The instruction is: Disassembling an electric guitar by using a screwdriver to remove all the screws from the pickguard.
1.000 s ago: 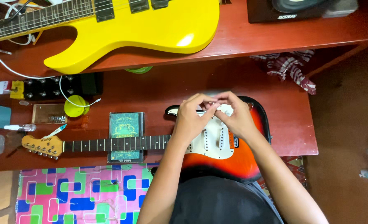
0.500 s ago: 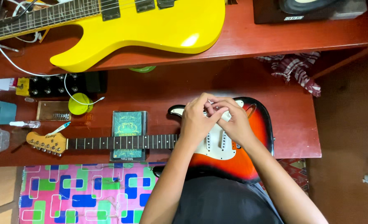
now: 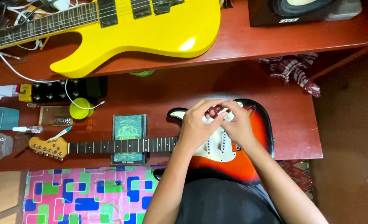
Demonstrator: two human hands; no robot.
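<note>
A sunburst electric guitar (image 3: 254,161) with a white pickguard (image 3: 217,148) lies flat on a red-brown table (image 3: 296,132), its neck (image 3: 122,146) pointing left. My left hand (image 3: 197,126) and my right hand (image 3: 238,124) rest side by side over the upper part of the body. Their fingertips meet and pinch a small dark-red item (image 3: 214,110) between them. I cannot make out what the item is. The hands hide the guitar's strings and upper pickguard.
A yellow electric guitar (image 3: 151,33) lies on the upper shelf beside a black speaker (image 3: 304,10). A green box (image 3: 128,126) sits under the neck. To the left are a yellow round tin (image 3: 80,108) and black pedal (image 3: 55,90). A checked cloth (image 3: 296,70) hangs right, above a patterned mat (image 3: 88,195).
Both hands stay over the guitar body with the fingertips together; only the fingers shift slightly. The view has drifted a little.
</note>
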